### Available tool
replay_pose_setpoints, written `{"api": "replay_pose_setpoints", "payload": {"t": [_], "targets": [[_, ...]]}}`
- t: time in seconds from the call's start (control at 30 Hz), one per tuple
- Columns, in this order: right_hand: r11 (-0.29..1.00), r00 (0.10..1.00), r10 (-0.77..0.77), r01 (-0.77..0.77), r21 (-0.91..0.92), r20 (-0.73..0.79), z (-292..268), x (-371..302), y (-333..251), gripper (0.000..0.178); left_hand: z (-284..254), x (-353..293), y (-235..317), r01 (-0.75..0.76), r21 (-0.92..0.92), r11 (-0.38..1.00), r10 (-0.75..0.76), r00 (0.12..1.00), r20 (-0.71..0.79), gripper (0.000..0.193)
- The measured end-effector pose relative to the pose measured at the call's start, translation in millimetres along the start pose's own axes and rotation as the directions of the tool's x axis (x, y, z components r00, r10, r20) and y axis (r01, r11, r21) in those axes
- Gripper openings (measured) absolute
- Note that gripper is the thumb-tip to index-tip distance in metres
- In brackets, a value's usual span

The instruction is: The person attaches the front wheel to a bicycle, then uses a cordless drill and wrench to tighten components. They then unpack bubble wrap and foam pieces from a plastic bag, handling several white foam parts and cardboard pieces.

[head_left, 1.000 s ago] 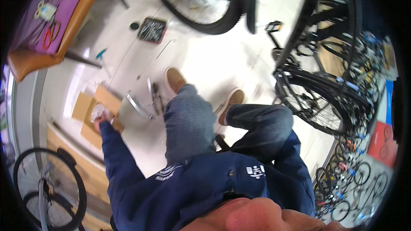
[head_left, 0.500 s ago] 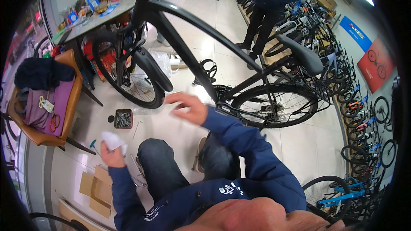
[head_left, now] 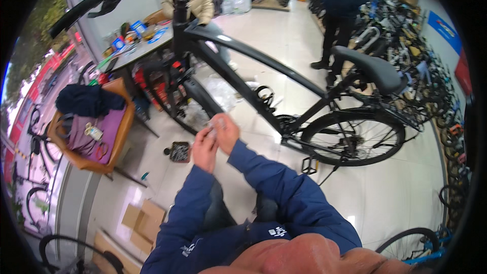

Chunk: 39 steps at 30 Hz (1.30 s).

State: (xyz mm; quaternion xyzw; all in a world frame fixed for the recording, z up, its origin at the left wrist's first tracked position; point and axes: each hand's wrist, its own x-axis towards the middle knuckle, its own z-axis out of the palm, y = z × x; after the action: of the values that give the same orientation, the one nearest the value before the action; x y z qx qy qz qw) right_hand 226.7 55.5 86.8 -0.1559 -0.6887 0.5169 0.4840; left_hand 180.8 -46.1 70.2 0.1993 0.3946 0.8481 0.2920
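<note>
My left hand (head_left: 204,148) and my right hand (head_left: 224,131) are raised together in front of me, fingers pinched on a small clear plastic packet (head_left: 212,131) held between them. Both arms wear dark blue sleeves. Just beyond the hands stands a black bicycle (head_left: 264,66), its sloping frame tube running from the head tube down to the crank, with a black saddle (head_left: 373,71) at the right.
A small black tray of parts (head_left: 178,151) lies on the pale floor near my left hand. A brown chair (head_left: 94,132) with purple cloth and a dark garment stands left. Flattened cardboard (head_left: 144,218) lies lower left. Two people stand beyond the bicycle. Rows of bicycles line the right side.
My view has swung up from the floor to the bicycle. My left hand rose from beside my knee and met my right hand, and both now hold the packet.
</note>
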Motion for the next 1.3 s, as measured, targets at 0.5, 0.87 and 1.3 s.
{"api": "replay_pose_setpoints", "payload": {"t": [0.5, 0.87, 1.3], "targets": [[0.728, 0.938, 0.329, -0.324, 0.604, 0.107, 23, 17, 52, 0.041, 32, 48, -18, -0.216, 0.785, 0.581, 0.368, 0.930, -0.017, 0.024], [0.734, 0.814, 0.374, -0.553, 0.393, 0.445, -30, 11, 67, 0.065, 13, 44, -64, -0.134, 0.577, 0.806, 0.256, 0.957, -0.134, 0.017], [0.780, 0.759, -0.603, 0.626, 0.020, -0.245, -121, 106, -128, 0.016, -4, 11, -13, 0.457, -0.267, 0.848, -0.483, 0.875, -0.039, 0.042]]}}
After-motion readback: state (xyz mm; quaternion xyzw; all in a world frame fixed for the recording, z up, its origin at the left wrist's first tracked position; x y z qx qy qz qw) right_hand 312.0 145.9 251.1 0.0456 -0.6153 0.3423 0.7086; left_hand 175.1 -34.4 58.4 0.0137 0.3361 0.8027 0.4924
